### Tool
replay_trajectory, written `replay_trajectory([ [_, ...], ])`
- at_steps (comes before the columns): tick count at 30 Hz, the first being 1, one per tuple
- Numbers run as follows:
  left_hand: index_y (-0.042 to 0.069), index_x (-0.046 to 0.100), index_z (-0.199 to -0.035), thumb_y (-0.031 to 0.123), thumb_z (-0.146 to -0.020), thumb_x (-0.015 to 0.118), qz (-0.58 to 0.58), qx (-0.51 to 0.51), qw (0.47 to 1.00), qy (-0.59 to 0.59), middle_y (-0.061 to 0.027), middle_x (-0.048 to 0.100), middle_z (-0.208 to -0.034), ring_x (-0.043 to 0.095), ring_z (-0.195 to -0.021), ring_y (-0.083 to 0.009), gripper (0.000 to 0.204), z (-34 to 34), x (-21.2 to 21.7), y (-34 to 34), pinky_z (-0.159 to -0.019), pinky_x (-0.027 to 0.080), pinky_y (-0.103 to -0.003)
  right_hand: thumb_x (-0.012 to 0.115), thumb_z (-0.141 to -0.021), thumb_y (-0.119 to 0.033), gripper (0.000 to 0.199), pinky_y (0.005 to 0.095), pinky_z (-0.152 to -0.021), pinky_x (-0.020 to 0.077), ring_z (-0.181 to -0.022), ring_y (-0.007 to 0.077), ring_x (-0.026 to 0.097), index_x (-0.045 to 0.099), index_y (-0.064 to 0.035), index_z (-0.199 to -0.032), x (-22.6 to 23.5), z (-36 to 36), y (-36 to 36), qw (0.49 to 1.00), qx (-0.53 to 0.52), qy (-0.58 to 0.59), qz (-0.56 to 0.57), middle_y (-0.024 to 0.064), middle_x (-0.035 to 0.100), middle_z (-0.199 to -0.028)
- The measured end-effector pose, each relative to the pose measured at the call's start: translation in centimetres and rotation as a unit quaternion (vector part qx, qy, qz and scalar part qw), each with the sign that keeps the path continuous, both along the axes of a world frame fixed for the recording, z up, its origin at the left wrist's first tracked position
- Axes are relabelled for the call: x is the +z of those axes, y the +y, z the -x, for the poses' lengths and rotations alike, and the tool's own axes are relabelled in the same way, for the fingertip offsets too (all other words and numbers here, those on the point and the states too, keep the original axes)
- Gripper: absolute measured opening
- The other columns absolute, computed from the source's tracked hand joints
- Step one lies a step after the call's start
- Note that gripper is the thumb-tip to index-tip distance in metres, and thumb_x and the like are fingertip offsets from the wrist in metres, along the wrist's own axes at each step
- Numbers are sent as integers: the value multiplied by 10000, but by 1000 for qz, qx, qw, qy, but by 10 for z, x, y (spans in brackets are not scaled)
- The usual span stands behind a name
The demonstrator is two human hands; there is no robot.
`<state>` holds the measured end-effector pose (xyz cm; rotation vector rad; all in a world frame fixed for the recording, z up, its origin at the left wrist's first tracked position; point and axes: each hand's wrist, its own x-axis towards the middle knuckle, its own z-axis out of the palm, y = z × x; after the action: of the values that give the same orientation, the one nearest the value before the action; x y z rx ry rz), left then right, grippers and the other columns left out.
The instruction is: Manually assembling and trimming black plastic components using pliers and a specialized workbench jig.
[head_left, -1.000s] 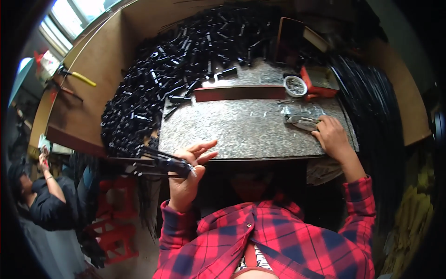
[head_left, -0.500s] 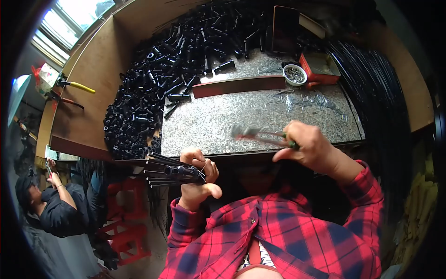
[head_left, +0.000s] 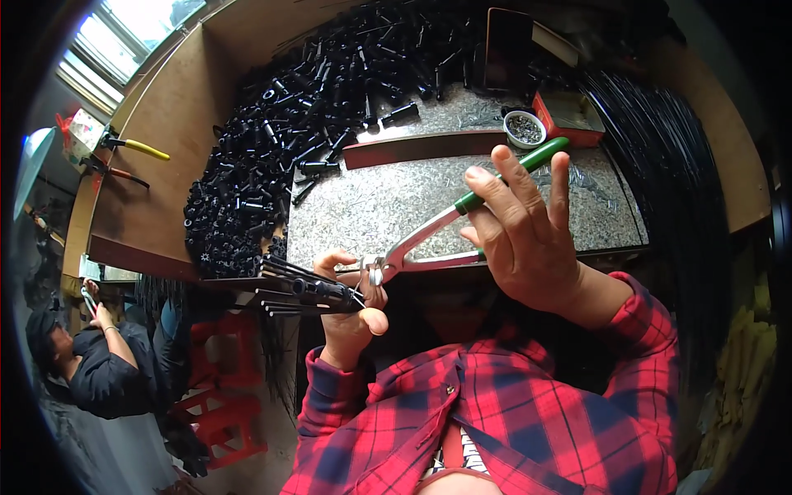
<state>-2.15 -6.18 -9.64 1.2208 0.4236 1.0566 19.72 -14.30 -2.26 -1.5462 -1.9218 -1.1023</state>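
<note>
In my left hand (head_left: 345,334) is a bundle of thin black rods (head_left: 285,271) set around a black tubular hub (head_left: 318,291). Its fingers close around the hub, with the thumb stretched out, and the rods point left. Thin wire ends stick out by my thumb. My right hand (head_left: 524,235) holds long pliers (head_left: 422,233) with green grips, their handles spread wide. Several of its fingers are extended along the upper handle. The pliers' jaws are at the wire end of the hub, beside my left fingers; whether they grip the wire cannot be made out.
A pile of black tubular parts (head_left: 272,157) covers the bench's left and back. On the stone-patterned top (head_left: 371,206) are a dark red strip (head_left: 429,148), a white cup of small metal bits (head_left: 524,129) and a red box (head_left: 569,120). Long black rods (head_left: 660,132) lie right. A co-worker (head_left: 107,363) sits left.
My right hand has brought the pliers from over the bench top down and left to the hub, and their handles have spread apart. My left hand stays nearly in place.
</note>
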Motion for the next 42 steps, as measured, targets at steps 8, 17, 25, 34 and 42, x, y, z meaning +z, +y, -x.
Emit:
replay_trajectory([
  [8, 73, 377, -1151, 452, -549, 840, -29, 75, 996, 48, 12, 550, -722, 501, -582, -55, 849, -4, -4, -3, -525, 391, -180, 671, -728, -279, 302, 492, -958, 401, -998, 279, 566, 534, -22, -809, 7, 9, -4, 990, 39, 19, 135, 160, 549, -1043],
  [17, 20, 536, -1034, 458, -475, 826, 20, -81, 996, 44, -5, 537, -884, 525, -725, -85, 767, 17, -12, 8, -585, 401, -211, 639, -778, -147, 180, 340, -547, 475, -607, 255, 584, 501, -41, -824, -13, 1, -23, 907, 180, 170, 341, 89, 582, -718],
  [25, 21, 657, -796, 423, -510, 883, -87, -30, 987, 132, -44, 602, -760, 562, -713, -138, 543, 5, -2, 10, -649, 436, -264, 708, -824, -251, 428, 319, -590, 485, -698, 218, 634, 460, 7, -1059, -3, 4, -25, 321, 160, 578, 733, 105, 633, -801],
  [34, 25, 619, -851, 550, -470, 808, -72, -55, 994, 68, -24, 585, -803, 547, -702, -115, 676, 9, -3, 21, -620, 425, -246, 511, -955, -263, 276, 252, -582, 508, -638, 118, 621, 541, 11, -940, 12, 12, -32, 226, 116, 709, 658, 70, 637, -801],
  [42, 20, 610, -839, 596, -467, 769, -107, -24, 985, 130, -40, 593, -792, 571, -751, -138, 704, 13, -3, 21, -677, 450, -269, 799, -715, -187, 521, 350, -723, 506, -853, 258, 635, 485, 2, -1084, -7, 16, -42, 753, 161, 434, 467, 170, 597, -940],
])
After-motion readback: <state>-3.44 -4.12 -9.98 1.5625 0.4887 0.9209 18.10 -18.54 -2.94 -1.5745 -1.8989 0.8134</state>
